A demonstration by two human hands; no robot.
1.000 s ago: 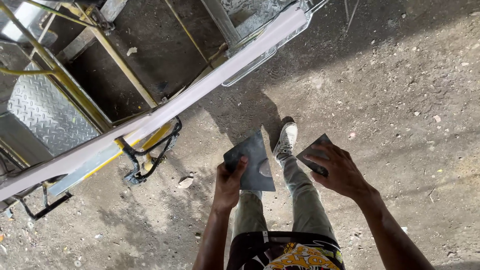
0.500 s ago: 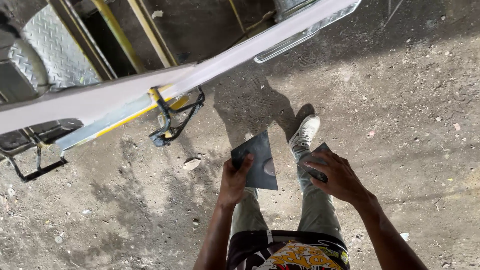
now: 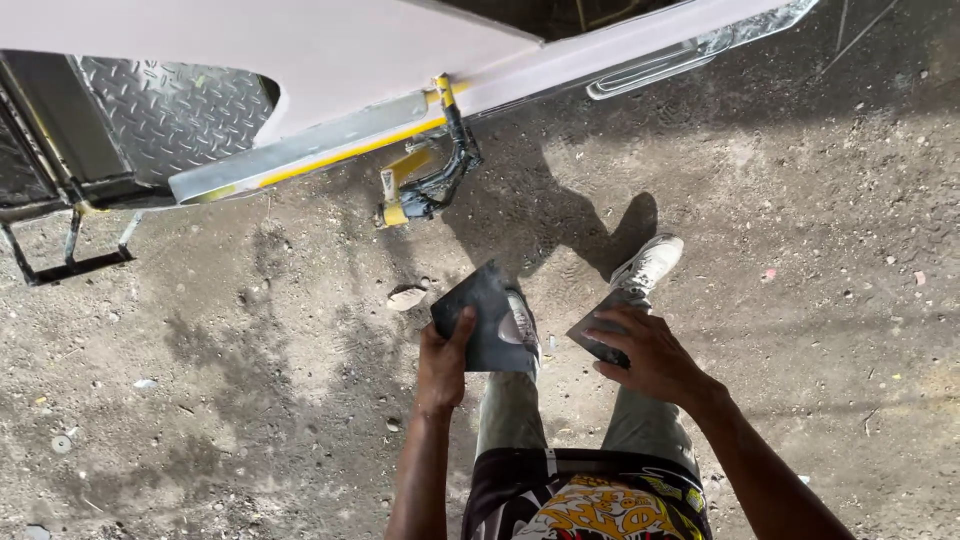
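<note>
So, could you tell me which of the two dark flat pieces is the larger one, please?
The dark sheet in the left hand; the right hand holds a smaller piece.

Bare forearms; grey-green trousers [image 3: 520,410]; white sneakers [image 3: 648,266]; patterned shirt [image 3: 600,505].

No packages, labels, signs or screens show here.
</note>
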